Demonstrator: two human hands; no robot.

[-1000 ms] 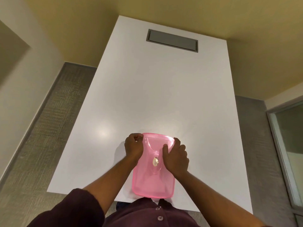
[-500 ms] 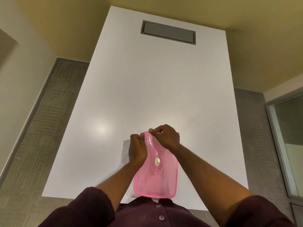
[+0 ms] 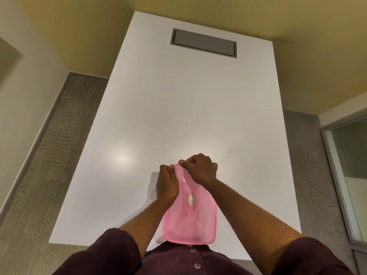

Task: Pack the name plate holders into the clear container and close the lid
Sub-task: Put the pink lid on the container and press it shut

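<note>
The pink lid [image 3: 190,215] sits on the container at the desk's [image 3: 188,116] near edge, at 6 o'clock. The left hand [image 3: 166,183] is curled shut against the lid's left rim; the right hand [image 3: 200,167] pinches its far corner at 12. Uneven pressing could leave one corner unlatched, or tip the box off the edge

A long white table [image 3: 190,120] carries a pink-lidded container [image 3: 190,217] at its near edge; a grey hatch [image 3: 204,43] sits flush at the far end.
</note>
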